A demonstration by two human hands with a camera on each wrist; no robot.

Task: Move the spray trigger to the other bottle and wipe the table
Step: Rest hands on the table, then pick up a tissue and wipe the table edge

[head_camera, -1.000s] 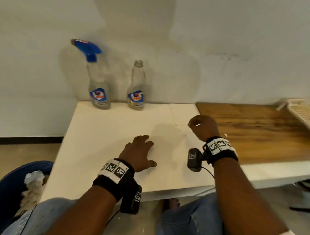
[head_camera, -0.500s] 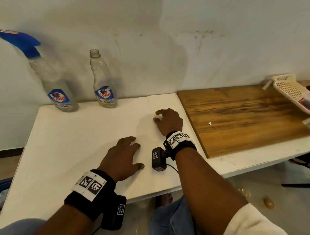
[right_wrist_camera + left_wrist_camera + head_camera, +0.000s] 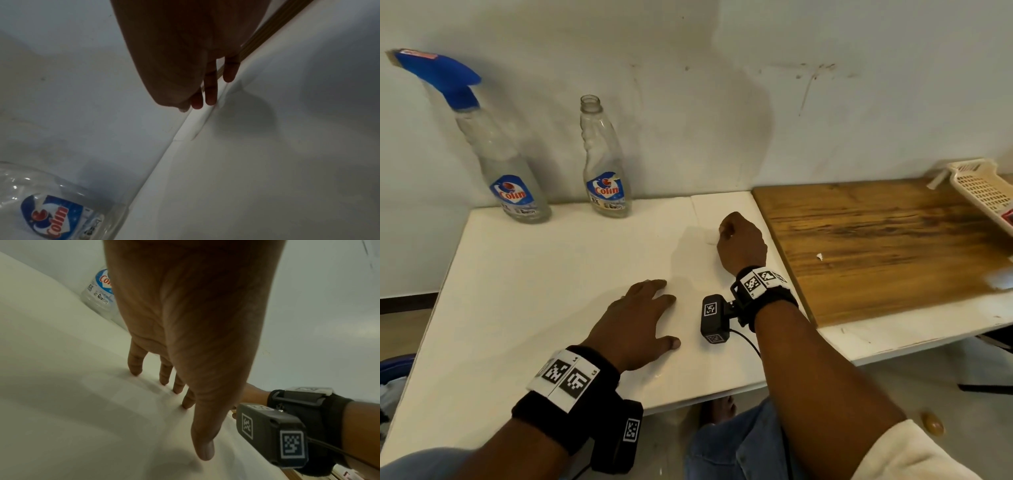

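Note:
Two clear Colin bottles stand at the back of the white table. The left bottle carries the blue spray trigger. The right bottle has an open neck. My left hand lies flat on the table near its front edge, fingers spread and holding nothing. Further back, my right hand points its fingertips down at the left edge of a thin white paper sheet. Thumb and forefinger seem to pinch a slightly lifted bit of that edge.
A wooden board covers the table's right part, with a small white scrap on it. A cream plastic basket sits at the far right. The wall runs right behind the bottles. A blue bin stands on the floor at lower left.
My right hand came down from above the table onto the sheet's edge, and its fingers have closed there. The left hand stays flat. My view has swung right and closer.

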